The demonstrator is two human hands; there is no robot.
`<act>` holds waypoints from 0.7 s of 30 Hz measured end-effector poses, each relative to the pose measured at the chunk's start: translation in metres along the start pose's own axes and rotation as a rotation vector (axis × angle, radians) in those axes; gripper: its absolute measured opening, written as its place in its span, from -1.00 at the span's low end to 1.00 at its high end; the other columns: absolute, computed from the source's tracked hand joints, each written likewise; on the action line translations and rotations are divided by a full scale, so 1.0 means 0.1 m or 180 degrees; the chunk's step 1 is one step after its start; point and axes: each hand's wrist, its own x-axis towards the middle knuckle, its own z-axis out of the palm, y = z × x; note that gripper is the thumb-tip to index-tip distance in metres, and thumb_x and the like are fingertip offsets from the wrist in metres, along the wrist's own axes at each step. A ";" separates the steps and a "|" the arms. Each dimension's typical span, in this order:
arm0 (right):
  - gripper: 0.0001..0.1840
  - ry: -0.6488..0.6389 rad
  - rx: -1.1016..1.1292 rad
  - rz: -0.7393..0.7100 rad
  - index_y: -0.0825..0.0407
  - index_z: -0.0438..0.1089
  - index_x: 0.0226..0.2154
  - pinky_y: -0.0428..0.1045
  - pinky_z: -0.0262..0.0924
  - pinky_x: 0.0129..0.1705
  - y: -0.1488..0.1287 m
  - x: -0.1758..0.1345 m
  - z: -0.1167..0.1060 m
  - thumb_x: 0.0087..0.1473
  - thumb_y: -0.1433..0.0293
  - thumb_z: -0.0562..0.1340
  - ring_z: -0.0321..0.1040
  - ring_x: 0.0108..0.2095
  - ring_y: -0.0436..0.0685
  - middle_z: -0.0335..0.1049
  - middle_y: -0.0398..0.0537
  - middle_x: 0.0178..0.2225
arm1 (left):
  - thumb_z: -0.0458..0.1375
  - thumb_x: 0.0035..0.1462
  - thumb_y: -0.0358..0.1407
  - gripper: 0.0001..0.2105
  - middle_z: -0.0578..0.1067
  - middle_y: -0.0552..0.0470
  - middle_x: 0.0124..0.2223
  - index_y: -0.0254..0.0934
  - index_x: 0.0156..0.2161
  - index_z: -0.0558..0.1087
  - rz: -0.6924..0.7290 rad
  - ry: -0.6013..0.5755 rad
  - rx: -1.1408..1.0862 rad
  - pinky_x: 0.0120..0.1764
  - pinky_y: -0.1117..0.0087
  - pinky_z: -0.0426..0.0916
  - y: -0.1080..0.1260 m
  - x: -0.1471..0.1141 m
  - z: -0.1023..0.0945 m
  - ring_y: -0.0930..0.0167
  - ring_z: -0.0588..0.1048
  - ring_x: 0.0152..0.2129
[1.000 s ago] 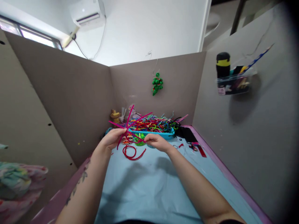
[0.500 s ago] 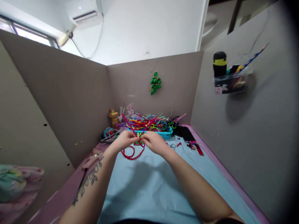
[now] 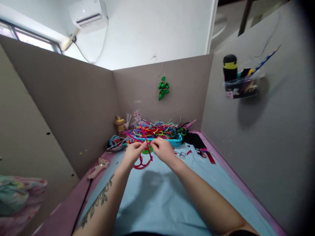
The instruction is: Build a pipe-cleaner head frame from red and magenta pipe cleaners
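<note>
Fuzzy pink-red pipe cleaners (image 3: 150, 154) cross between my hands, with ends sticking up and a loop hanging down toward the blue cloth. My left hand (image 3: 134, 151) pinches them from the left. From the right, my right hand (image 3: 162, 149) has its fingers closed on them too, close to the left fingertips. Just behind the fingers lies a small green piece (image 3: 147, 150), partly hidden. Beyond the hands stands a light-blue tray (image 3: 176, 143) heaped with pipe cleaners in many colours (image 3: 159, 129).
A pink glue gun (image 3: 99, 167) lies left on the cloth's edge. Scissors (image 3: 182, 155), a red strip (image 3: 211, 158) and a black flat object (image 3: 195, 140) lie to the right. Grey panels surround the table; a green ornament (image 3: 163, 88) and a clear bin (image 3: 242, 88) hang on them.
My left hand has shifted slightly right and turned. The pipe cleaners' upright ends have swung left, and the hanging loop is smaller and nearer the hands.
</note>
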 end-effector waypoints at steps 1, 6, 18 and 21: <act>-0.80 -0.0004 -0.0025 -0.0032 0.02 0.44 -0.47 -0.09 0.03 -0.34 -0.02 -0.01 0.00 0.06 0.45 0.11 0.27 -0.39 0.04 0.40 -0.07 -0.43 | 0.17 -0.10 -0.02 -0.64 0.32 0.12 -0.65 -0.34 -0.55 0.43 -0.0163 -0.0109 -0.0138 -0.55 0.46 0.04 -0.02 0.02 0.01 0.49 0.23 -0.66; -0.83 -0.0103 0.0384 0.0128 0.03 0.39 -0.53 -0.10 0.03 -0.40 -0.03 -0.01 0.07 0.02 0.44 0.13 0.24 -0.45 0.01 0.36 -0.14 -0.52 | 0.27 -0.24 -0.06 -0.66 0.33 0.12 -0.61 -0.36 -0.55 0.40 -0.0267 -0.0118 -0.0569 -0.52 0.47 0.07 -0.07 0.04 0.05 0.50 0.23 -0.63; -0.87 -0.0578 0.2173 0.0153 0.08 0.34 -0.56 -0.12 0.08 -0.45 0.10 0.03 0.15 -0.08 0.37 0.19 0.15 -0.55 -0.05 0.26 -0.21 -0.59 | 0.28 -0.24 -0.12 -0.69 0.30 0.16 -0.65 -0.35 -0.61 0.35 -0.0451 -0.0358 -0.1157 -0.56 0.49 0.07 -0.04 0.15 -0.05 0.55 0.21 -0.68; -0.85 -0.0673 0.2549 0.0091 0.07 0.35 -0.55 -0.10 0.11 -0.43 0.13 0.03 0.12 -0.11 0.32 0.24 0.17 -0.54 -0.05 0.25 -0.19 -0.57 | 0.31 -0.24 -0.20 -0.75 0.38 0.12 -0.61 -0.36 -0.55 0.39 -0.0786 -0.0455 -0.1751 -0.54 0.48 0.17 0.00 0.25 -0.20 0.53 0.29 -0.67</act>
